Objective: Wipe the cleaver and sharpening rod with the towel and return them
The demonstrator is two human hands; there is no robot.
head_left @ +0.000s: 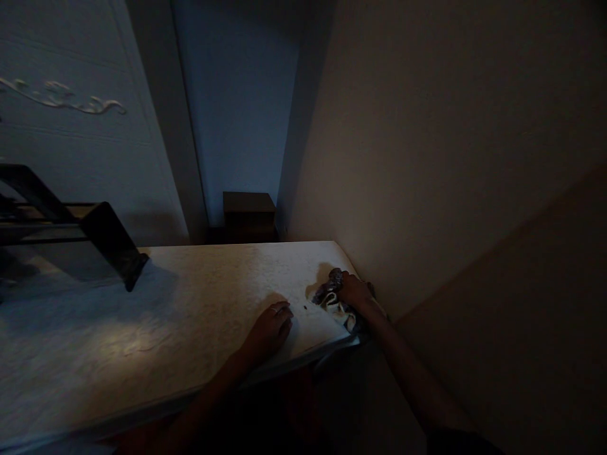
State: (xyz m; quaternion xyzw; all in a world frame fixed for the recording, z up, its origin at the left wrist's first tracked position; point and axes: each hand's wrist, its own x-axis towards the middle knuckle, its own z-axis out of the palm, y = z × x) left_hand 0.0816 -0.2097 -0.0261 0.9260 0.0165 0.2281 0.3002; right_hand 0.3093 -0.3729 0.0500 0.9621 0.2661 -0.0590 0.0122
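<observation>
My right hand [355, 292] presses down on a crumpled cloth [337, 309] at the right end of the white tabletop [213, 284], close to the wall. Dark patterned folds and pale folds of the cloth bunch out around the fingers, some of them near the table's edge. To its left, my left hand [271, 330] rests palm down on the table with a ring on one finger, its fingers slightly bent and holding nothing. A tiny dark speck [305, 308] lies on the surface between the two hands.
A black-framed stand with clear panels [107, 243] occupies the table's left part. Along the right side rises a plain wall [403, 158]. Behind the table sits a dark brown box-like piece of furniture [249, 212]. The room is dim.
</observation>
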